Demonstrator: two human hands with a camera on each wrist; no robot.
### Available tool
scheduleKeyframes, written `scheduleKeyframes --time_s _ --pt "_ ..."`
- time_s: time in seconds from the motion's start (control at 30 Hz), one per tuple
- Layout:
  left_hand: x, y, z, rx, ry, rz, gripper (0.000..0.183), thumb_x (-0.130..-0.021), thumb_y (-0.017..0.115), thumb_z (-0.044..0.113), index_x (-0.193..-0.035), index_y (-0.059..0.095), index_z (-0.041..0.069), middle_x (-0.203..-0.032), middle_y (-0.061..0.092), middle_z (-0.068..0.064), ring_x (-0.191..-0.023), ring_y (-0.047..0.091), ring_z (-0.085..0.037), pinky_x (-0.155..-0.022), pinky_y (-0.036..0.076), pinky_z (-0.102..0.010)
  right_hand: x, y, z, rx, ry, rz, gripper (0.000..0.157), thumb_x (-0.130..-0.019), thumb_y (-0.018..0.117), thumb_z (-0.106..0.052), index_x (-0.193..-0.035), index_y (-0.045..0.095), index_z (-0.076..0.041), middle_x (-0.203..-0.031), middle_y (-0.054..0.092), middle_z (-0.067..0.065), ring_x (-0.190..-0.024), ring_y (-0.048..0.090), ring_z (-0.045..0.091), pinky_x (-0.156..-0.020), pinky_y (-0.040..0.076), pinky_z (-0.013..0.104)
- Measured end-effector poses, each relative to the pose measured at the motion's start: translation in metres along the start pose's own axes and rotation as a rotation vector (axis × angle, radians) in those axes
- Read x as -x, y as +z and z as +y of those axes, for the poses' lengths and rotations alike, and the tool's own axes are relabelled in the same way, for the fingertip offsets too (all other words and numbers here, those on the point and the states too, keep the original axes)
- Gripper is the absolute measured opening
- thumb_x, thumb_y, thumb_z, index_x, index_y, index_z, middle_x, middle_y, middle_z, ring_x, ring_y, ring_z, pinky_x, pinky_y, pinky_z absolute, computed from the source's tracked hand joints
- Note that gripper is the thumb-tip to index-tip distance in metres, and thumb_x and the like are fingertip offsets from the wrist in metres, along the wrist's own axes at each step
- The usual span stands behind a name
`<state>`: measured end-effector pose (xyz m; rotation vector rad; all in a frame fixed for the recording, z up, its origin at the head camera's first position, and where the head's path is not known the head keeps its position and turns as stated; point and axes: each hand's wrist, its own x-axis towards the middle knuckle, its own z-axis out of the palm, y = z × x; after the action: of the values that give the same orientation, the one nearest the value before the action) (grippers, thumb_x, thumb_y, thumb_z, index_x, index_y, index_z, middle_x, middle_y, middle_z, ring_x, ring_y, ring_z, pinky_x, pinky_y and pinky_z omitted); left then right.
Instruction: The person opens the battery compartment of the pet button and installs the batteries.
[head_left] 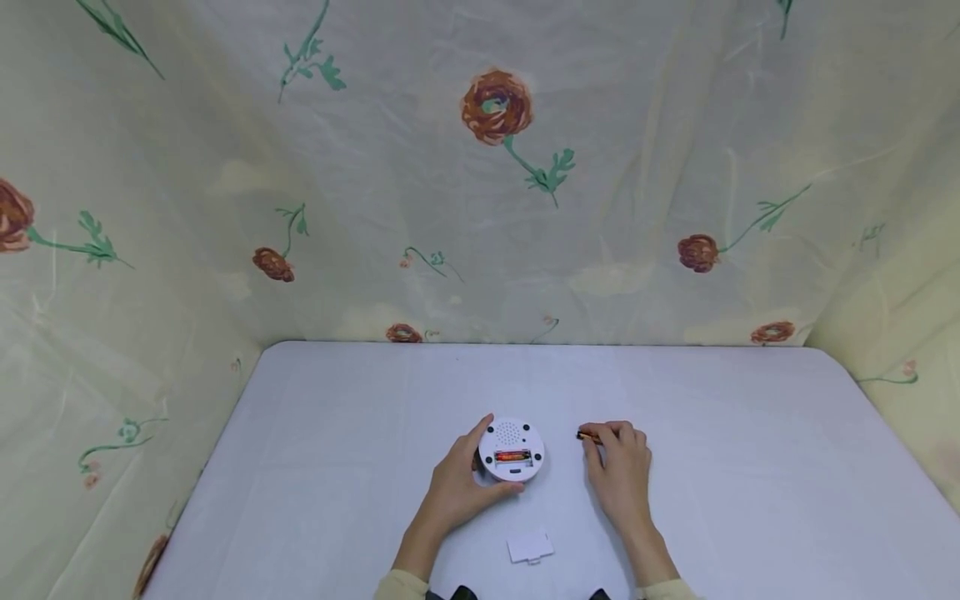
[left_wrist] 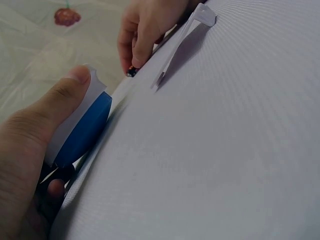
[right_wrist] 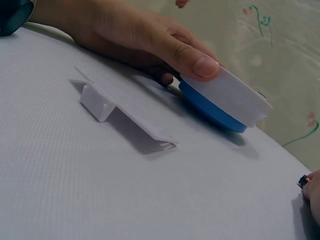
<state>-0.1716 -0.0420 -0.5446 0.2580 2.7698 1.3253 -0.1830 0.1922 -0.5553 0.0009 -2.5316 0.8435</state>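
My left hand (head_left: 459, 482) grips a round white-and-blue device (head_left: 517, 429) by its edge, thumb on the near side and fingers round the far left. Its underside faces up, with speaker holes, dark feet and a battery compartment where a red-orange battery (head_left: 512, 457) shows. In the left wrist view the blue part (left_wrist: 87, 130) is turned toward the table, and a dark shape beneath it is partly hidden. To the right, my right hand (head_left: 621, 467) pinches a small black-and-orange battery (head_left: 587, 437) low over the table, apart from the device.
A white battery cover (head_left: 529, 547) with a small tab lies on the table (head_left: 337, 500) nearer me, between the forearms. Flower-patterned cloth (head_left: 600, 208) hangs behind the table's far edge and along both sides.
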Motion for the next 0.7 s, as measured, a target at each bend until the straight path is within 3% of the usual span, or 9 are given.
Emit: scheduleKeyframes --time_s 0.2,0.4,0.7 --pt "0.0 0.0 0.0 -0.005 -0.002 -0.001 0.104 -0.062 0.078 0.06 -0.148 0.024 0.038 -0.133 0.052 -0.005 -0.122 0.052 -0.022 -0.098 0.045 -0.047 0.0 0.001 -0.001 -0.046 -0.011 0.009 0.015 -0.085 0.067 -0.006 -0.1 0.069 -0.008 -0.095 0.057 0.012 -0.095 0.045 0.03 -0.081 0.03 0.045" --pt "-0.001 0.0 -0.001 -0.004 -0.007 0.003 0.104 -0.062 0.077 0.062 -0.148 0.023 0.04 -0.132 0.052 -0.005 -0.122 0.052 -0.022 -0.098 0.045 -0.048 -0.001 0.001 -0.004 -0.166 -0.062 0.03 0.016 -0.085 0.066 -0.002 -0.101 0.067 -0.007 -0.093 0.055 0.009 -0.093 0.044 0.027 -0.081 0.028 0.037" --pt "0.0 0.001 0.0 -0.001 -0.013 -0.002 0.104 -0.062 0.076 0.064 -0.148 0.025 0.037 -0.132 0.053 -0.005 -0.121 0.053 -0.022 -0.097 0.045 -0.047 0.001 0.0 -0.01 -0.255 -0.142 0.054 0.019 -0.088 0.062 -0.001 -0.107 0.061 -0.005 -0.095 0.057 0.004 -0.093 0.044 0.016 -0.083 0.03 0.028"
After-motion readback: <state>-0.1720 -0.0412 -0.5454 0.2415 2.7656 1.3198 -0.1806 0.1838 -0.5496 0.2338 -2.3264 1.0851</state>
